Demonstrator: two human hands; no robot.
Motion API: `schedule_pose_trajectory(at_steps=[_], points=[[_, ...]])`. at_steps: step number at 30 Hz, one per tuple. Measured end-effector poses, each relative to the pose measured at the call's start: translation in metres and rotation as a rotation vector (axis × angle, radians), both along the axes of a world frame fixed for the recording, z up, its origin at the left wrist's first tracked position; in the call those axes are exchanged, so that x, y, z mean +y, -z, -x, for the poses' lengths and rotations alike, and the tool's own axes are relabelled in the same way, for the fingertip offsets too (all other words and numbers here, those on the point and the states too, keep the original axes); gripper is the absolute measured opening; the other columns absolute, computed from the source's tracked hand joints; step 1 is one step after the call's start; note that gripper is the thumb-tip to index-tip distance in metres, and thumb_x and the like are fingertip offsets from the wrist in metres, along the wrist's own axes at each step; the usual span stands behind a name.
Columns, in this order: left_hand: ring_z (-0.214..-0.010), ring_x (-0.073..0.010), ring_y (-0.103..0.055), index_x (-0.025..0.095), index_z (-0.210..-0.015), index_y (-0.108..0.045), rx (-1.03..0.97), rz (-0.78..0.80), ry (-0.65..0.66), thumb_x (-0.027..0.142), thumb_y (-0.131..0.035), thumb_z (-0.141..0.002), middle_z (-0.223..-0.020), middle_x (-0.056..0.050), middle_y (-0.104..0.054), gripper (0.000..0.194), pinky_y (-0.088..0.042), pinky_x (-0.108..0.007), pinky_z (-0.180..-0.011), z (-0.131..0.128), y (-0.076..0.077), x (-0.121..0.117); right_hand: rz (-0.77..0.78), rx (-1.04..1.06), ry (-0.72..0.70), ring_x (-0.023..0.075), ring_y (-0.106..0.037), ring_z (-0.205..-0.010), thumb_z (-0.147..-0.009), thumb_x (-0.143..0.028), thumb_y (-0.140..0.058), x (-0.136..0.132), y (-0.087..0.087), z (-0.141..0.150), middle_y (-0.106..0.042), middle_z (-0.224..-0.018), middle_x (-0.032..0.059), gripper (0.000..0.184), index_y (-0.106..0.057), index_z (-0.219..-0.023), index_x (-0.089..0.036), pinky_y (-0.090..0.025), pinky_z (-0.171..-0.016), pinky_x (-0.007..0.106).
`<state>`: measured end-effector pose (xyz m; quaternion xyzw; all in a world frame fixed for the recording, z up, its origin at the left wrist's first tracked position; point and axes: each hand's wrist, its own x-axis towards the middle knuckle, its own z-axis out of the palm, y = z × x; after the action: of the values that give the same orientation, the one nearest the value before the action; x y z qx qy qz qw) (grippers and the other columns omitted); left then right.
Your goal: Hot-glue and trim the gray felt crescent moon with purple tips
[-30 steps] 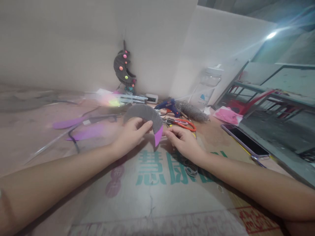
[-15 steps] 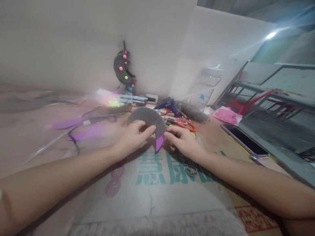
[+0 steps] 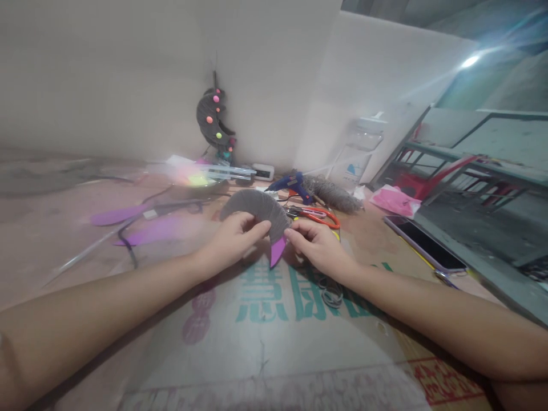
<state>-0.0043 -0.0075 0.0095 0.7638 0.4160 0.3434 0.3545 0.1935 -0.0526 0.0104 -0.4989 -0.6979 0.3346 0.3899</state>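
A crescent shape wound in grey yarn is held above the cardboard, its purple tip bare and pointing down. My left hand grips the inner curve, thumb on the front face. At the crescent's right edge, just above the purple tip, my right hand has thumb and forefinger pinched together. What lies in that pinch is too small to make out, perhaps yarn. A loose coil of grey yarn rests on the cardboard by my right wrist.
Behind the crescent lie orange-handled pliers, a blue glue gun and a grey yarn bundle. A finished crescent with pompoms hangs at the wall. Purple pieces lie left; a phone and clear bottle are right.
The crescent has dipped very slightly, its purple tip a little lower. Both hands keep the same grip and have barely moved.
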Motion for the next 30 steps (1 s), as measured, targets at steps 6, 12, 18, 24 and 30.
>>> schedule_pose_trajectory(at_steps=[6,12,18,24,30], points=[[-0.063,-0.0149,-0.051,0.016,-0.064,-0.057,-0.022,-0.028,-0.018,0.05,-0.051,-0.086,-0.061,0.0,-0.055,0.041,-0.037,-0.026,-0.057,-0.0001,-0.0013,-0.0002,-0.005,-0.002,0.023,0.009,-0.041,-0.048,-0.094,-0.044,-0.048,0.0022,0.0004,-0.0011,-0.043,-0.054,-0.006,0.036,-0.048,-0.067,-0.02,-0.033,-0.048,0.023],[-0.061,-0.016,-0.053,0.016,-0.063,-0.059,0.044,-0.013,0.001,0.053,-0.05,-0.085,-0.06,-0.001,-0.056,0.044,-0.036,-0.027,-0.056,0.0,-0.0024,-0.0007,-0.004,0.036,0.013,0.0087,-0.041,-0.046,-0.091,-0.041,-0.053,0.0005,0.0002,-0.0009,-0.044,-0.053,-0.0066,0.031,-0.05,-0.069,-0.02,-0.032,-0.046,0.023],[-0.06,-0.0157,-0.052,0.016,-0.062,-0.058,0.047,-0.017,0.027,0.051,-0.049,-0.084,-0.059,-0.001,-0.056,0.043,-0.036,-0.027,-0.055,0.0002,-0.003,-0.0003,-0.057,0.009,-0.003,0.0093,-0.045,-0.049,-0.094,-0.04,-0.05,0.0002,0.0004,-0.0014,-0.045,-0.055,-0.0058,0.035,-0.048,-0.065,-0.02,-0.035,-0.05,0.023],[-0.065,-0.017,-0.055,0.016,-0.065,-0.059,0.0,-0.031,-0.017,0.052,-0.049,-0.086,-0.064,-0.002,-0.059,0.042,-0.039,-0.029,-0.06,0.0009,0.0017,0.0031,-0.069,-0.012,-0.011,0.009,-0.044,-0.05,-0.097,-0.046,-0.041,0.0011,0.0,-0.0021,-0.045,-0.054,-0.0046,0.045,-0.047,-0.062,-0.019,-0.035,-0.051,0.023],[-0.063,-0.016,-0.054,0.017,-0.063,-0.058,-0.027,-0.032,-0.028,0.05,-0.051,-0.086,-0.062,-0.001,-0.059,0.04,-0.039,-0.028,-0.059,0.0007,0.0016,0.0034,0.093,0.022,-0.041,0.0091,-0.047,-0.049,-0.085,-0.039,-0.061,0.0011,-0.001,0.0027,-0.056,-0.06,-0.0039,0.022,-0.062,-0.08,-0.017,-0.038,-0.049,0.023]])
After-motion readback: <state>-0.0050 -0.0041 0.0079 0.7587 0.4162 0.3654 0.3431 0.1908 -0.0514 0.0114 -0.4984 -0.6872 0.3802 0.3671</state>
